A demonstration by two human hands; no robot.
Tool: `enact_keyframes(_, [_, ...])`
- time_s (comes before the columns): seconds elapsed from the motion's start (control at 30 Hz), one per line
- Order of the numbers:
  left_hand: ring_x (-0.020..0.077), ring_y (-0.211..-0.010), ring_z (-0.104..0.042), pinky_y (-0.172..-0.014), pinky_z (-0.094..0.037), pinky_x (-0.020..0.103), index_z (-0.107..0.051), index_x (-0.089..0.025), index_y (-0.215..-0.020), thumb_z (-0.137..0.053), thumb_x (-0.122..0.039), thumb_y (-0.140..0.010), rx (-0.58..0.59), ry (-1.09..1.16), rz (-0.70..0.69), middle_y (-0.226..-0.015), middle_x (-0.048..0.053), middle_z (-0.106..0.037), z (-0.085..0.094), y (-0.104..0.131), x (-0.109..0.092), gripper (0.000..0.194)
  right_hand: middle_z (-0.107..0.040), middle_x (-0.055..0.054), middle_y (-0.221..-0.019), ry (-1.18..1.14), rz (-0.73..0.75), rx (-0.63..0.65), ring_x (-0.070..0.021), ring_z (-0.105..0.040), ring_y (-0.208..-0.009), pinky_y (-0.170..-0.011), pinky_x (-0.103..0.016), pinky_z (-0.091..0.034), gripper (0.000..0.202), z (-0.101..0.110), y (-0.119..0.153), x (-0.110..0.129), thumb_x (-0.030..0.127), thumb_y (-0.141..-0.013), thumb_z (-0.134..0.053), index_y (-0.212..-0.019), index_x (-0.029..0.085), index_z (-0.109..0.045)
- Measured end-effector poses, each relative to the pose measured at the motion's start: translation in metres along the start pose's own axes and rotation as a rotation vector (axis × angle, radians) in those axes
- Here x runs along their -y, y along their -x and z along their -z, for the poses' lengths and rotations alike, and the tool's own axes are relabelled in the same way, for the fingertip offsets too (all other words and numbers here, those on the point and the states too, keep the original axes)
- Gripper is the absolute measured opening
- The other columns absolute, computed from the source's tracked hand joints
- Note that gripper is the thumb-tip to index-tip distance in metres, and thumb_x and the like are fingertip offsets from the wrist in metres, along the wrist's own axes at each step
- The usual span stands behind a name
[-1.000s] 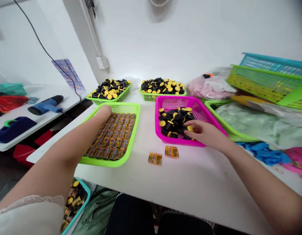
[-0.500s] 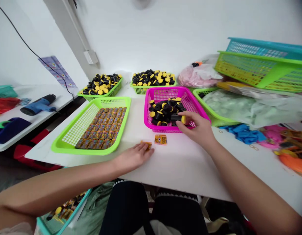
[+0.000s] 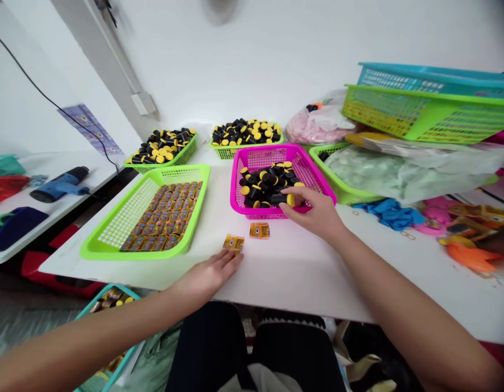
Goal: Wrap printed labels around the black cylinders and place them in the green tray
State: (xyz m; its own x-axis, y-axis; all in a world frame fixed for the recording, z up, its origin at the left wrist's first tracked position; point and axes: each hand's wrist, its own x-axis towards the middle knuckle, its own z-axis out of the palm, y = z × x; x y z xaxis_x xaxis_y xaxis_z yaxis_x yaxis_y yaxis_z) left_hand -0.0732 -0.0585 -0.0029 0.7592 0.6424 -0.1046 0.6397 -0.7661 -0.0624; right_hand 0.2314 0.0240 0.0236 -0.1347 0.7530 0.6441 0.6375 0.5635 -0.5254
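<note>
My right hand [image 3: 311, 209] pinches a small black canister with a yellow cap [image 3: 282, 199] between thumb and fingers. It is at the front right rim of a magenta basket [image 3: 317, 188], which holds more such canisters [image 3: 272, 179]. My left hand [image 3: 213, 272] lies on the white table [image 3: 284, 277] with its fingers stretched out, the tips touching the near edge of a flat orange printed label [image 3: 234, 243]. Another orange label [image 3: 260, 230] lies just right of it, below the magenta basket. To the left, a green basket [image 3: 96, 246] holds rows of canisters wrapped in printed labels [image 3: 165, 218].
Two green baskets of black and yellow canisters [image 3: 164, 147] [image 3: 247, 132] stand at the back. Stacked baskets [image 3: 427, 109] and plastic bags [image 3: 382, 171] fill the right side. A blue heat gun [image 3: 61, 184] lies on the left side table. Below the table edge is a teal basket [image 3: 125, 362].
The view has shifted slightly. My left hand has drawn back toward me, uncovering more of the label under its fingers. My right hand still holds the canister at the magenta basket.
</note>
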Motion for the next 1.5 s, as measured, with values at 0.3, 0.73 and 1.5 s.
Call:
enact_keyframes(0.3, [0.0232, -0.124, -0.06, -0.101, -0.052, 0.032, -0.038, -0.009, -0.146, -0.038, -0.001, -0.09, -0.143, -0.045, -0.187, -0.136, 0.015, -0.06, 0.003, 0.052, -0.05, 0.056, -0.071, -0.004, -0.085, 0.038, 0.043, 0.02, -0.0163, -0.065, -0.072, -0.068, -0.029, -0.055, 0.025, 0.0, 0.0, 0.004, 0.034, -0.081, -0.068, -0.103, 0.022, -0.068])
enact_keyframes(0.73, [0.0151, -0.072, -0.072, -0.061, -0.061, 0.022, -0.077, -0.017, -0.087, -0.074, -0.028, -0.078, -0.767, 1.13, 0.196, -0.085, 0.005, -0.074, 0.057, -0.101, -0.007, 0.015, -0.068, -0.001, -0.082, -0.657, -0.147, -0.018, -0.0138, -0.065, -0.072, -0.066, -0.029, -0.057, 0.032, 0.001, -0.002, 0.017, 0.033, -0.077, -0.077, -0.104, 0.024, -0.063])
enact_keyframes(1.5, [0.0135, -0.074, -0.068, -0.077, -0.062, 0.031, -0.053, -0.022, -0.141, -0.049, -0.032, -0.096, -0.563, 1.213, 0.063, -0.079, -0.001, -0.07, 0.02, -0.103, 0.003, 0.046, -0.068, 0.001, -0.064, -0.827, -0.265, 0.249, -0.012, -0.063, -0.052, -0.051, -0.027, -0.055, 0.03, 0.018, 0.0, 0.024, 0.038, -0.079, -0.076, -0.101, 0.02, -0.07])
